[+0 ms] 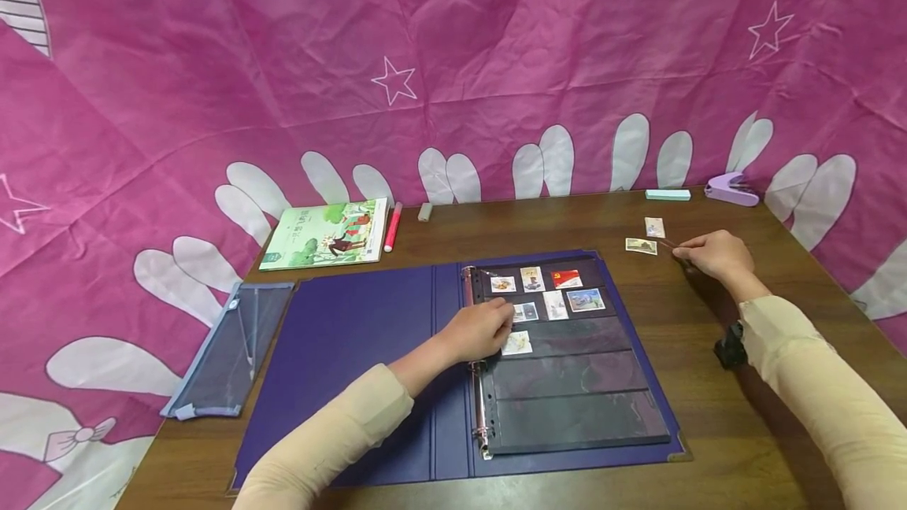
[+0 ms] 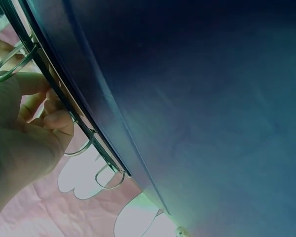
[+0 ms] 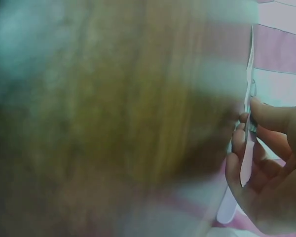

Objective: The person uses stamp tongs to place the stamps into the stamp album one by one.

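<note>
A blue ring-binder stamp album (image 1: 354, 345) lies spread on the wooden table, its black pocket page (image 1: 581, 415) on the right. Several stamps (image 1: 584, 301) sit in the page's upper rows. My left hand (image 1: 482, 329) rests on the page beside the metal rings (image 2: 81, 145), fingers loosely curled, partly covering the stamps there. Off the album to the right, my right hand (image 1: 719, 254) pinches metal tweezers (image 3: 249, 98) between thumb and fingers. Their tips reach two loose stamps on the table, a pale one (image 1: 655, 227) and a yellowish one (image 1: 641, 246).
At the back left lie a green picture book (image 1: 326, 234), a red marker (image 1: 393, 228) and a small eraser (image 1: 425, 212). A blue-edged mesh pouch (image 1: 227, 352) lies left of the album. A mint-green box (image 1: 668, 195) and a purple stapler (image 1: 733, 189) stand by the pink curtain (image 1: 460, 38).
</note>
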### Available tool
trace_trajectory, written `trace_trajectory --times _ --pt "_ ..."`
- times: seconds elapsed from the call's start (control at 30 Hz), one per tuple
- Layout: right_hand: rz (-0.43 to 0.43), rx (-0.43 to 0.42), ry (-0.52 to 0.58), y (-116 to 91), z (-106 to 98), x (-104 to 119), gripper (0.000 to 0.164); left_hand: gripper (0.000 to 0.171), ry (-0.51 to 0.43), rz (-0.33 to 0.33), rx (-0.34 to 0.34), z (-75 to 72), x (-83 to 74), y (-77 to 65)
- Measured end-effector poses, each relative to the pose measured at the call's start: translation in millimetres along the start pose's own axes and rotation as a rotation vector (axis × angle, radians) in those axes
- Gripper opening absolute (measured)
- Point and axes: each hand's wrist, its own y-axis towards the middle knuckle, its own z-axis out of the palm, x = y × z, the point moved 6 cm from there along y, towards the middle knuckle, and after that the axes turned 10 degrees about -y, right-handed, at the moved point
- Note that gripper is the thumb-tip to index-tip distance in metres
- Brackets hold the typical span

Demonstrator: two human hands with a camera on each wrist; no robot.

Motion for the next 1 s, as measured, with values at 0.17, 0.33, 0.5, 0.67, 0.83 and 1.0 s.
trace_trajectory --times 0.17,0.33,0.5,0.67,0.83,1.0 --pt "-0.022 0.022 -0.030 3 3 1 0.051 0.008 0.002 -0.004 0.002 2.1 -0.4 -0.5" --pt "-0.056 0.013 -0.072 5 3 7 0.045 0.008 -0.003 -0.007 -0.002 2.5 0.0 -0.5" --pt "-0.065 0.003 -0.099 6 2 12 0.036 0.008 -0.014 -0.018 -0.018 1.2 1.0 -0.1" --pt "-0.045 0.005 -0.107 7 1 12 0.034 0.008 -0.033 -0.027 -0.016 1.2 1.5 -0.1" --pt "-0.038 -0.018 -0.079 7 0 13 0.034 0.007 -0.047 -0.032 -0.022 1.4 2.3 0.1" --pt "-0.059 -0.136 -0.006 -2 -13 31 0.036 0.006 -0.055 -0.034 -0.025 3.1 2.0 0.4"
